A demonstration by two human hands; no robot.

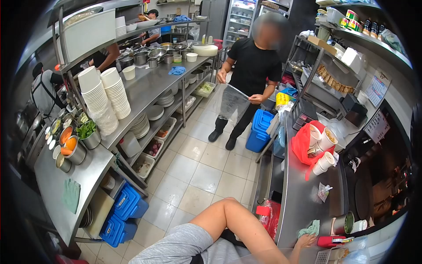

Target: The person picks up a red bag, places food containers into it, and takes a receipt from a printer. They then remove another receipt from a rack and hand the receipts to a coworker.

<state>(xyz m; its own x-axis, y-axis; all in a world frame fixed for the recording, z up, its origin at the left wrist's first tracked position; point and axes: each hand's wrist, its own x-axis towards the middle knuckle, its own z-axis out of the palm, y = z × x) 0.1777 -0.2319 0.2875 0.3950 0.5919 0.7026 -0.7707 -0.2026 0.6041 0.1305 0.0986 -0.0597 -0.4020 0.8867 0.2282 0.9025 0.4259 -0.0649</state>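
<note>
My left arm, in a grey sleeve, bends across the bottom of the view, elbow pointing forward; its hand is out of sight. At the lower right, my right hand [306, 240] rests on the steel counter [292, 193] with its fingers gripping the edge of a pale green cloth [310, 229]. Finger detail is small there. Beside that hand are a metal pot [343, 223] and a red item [330, 241]. Farther up the counter stands a red plastic bag [303, 143] with white paper cups [324, 163] around it.
A person in black [252, 66] stands in the aisle holding a clear plastic bag [234, 103]. Blue lidded bins [260, 130] stand behind them. Along the left runs a steel workbench [151, 86] with stacked bowls [115, 90] and pots. Other people work beyond it.
</note>
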